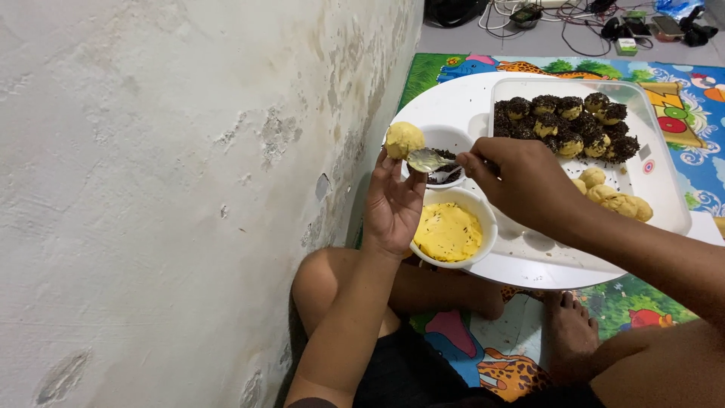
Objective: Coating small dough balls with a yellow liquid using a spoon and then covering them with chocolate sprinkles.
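Up at the fingertips of the left hand (393, 208), a pale yellow dough ball (404, 139) sits pinched between raised fingers, held above the near rim of the round white tabletop (453, 98) and close to the peeling plaster wall (166, 189). Just beside the ball, to its right, a metal spoon (428, 159) carries a smear of yellow paste, its bowl nearly touching the ball; the right hand (521, 181) is closed around the handle, which is hidden under the fingers. The two hands are near each other, with the ball and the spoon between them.

Directly beneath the spoon stands a small white bowl of dark sprinkles (447, 157), and below that, nearer the person, a white bowl of yellow paste (451, 229), touching or almost touching the heel of the left hand, though the angle makes that hard to judge. Behind the right hand, a clear rectangular plastic tray (657, 159) holds a cluster of sprinkle-coated balls (566, 121) at its far end and a few plain yellow balls (615, 198) at its near end, partly covered by the right wrist.

The tabletop stands on a colourful cartoon-animal play mat (695, 166) on the floor. The person's bare knee and foot (570, 332) show under the tabletop's edge. Cables and small devices (574, 15) lie on the grey floor beyond.
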